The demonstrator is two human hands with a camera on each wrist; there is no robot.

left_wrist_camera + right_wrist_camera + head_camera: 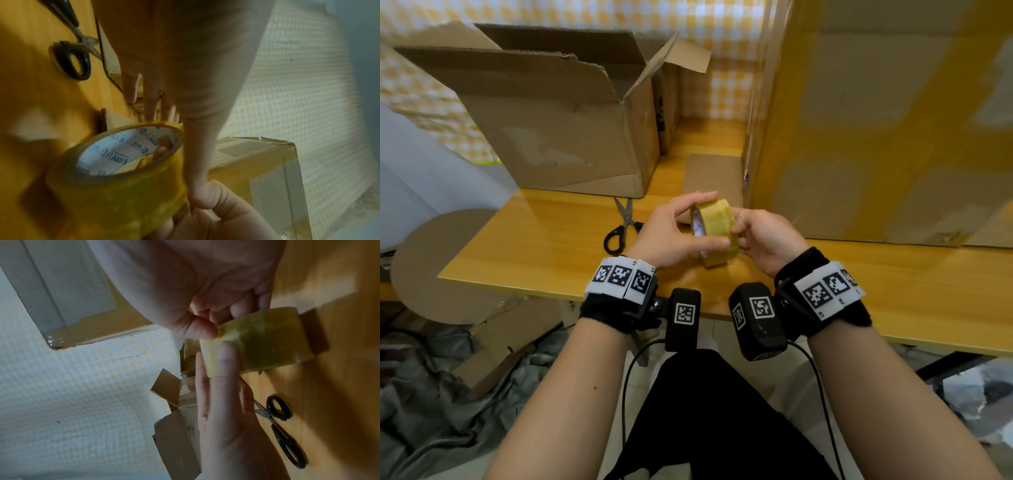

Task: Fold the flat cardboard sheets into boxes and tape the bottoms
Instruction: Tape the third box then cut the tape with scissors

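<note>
A roll of yellowish clear tape (714, 229) is held upright just above the wooden table (551, 246), near its front edge. My left hand (681, 226) grips it from the left, index finger over the top and thumb along the near side. My right hand (750, 233) pinches the roll's right rim with curled fingers; in the right wrist view its thumb (197, 328) presses on the tape roll (263, 340). The left wrist view looks into the tape roll (123, 170) and its printed white core. A large taped cardboard box (876, 120) stands just right of my hands.
Black-handled scissors (619, 226) lie on the table just left of my left hand. An open cardboard box (558, 113) with raised flaps stands at the back left. A flat cardboard piece (714, 174) lies behind the tape. Cardboard scraps and crumpled sheeting cover the floor at left.
</note>
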